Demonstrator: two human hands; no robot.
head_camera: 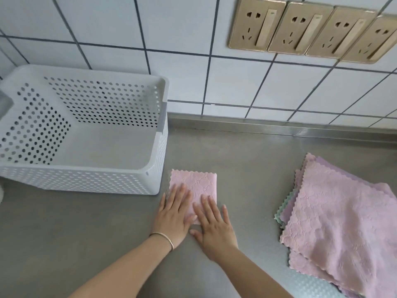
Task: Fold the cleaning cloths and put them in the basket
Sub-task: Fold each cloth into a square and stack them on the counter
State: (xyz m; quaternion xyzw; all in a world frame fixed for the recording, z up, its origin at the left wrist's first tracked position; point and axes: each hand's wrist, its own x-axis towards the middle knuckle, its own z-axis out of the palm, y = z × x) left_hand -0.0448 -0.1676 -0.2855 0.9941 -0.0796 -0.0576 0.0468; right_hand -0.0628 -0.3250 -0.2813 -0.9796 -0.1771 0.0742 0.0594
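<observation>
Head view: both hands, left hand [175, 214] and right hand [213, 224], lie flat with fingers spread on the folded pink cloth [193, 186], gripping nothing. Careless lifting toward the basket [159, 151] could probably let it flop open.

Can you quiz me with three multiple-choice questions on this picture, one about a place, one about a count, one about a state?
1. Where is the stack of unfolded cloths?
A. In the basket
B. On the counter, right of the hands
C. Hanging on the wall

2. How many wall sockets show?
A. Four
B. Two
C. Six

3. What is in the white basket?
A. Folded cloths
B. One cloth
C. Nothing visible

Answers: 1 B, the stack lies right of the right hand. 2 A, four gold plates in a row. 3 C, its floor shows bare, while both hands, left hand included, press the folded pink cloth flat.
</observation>
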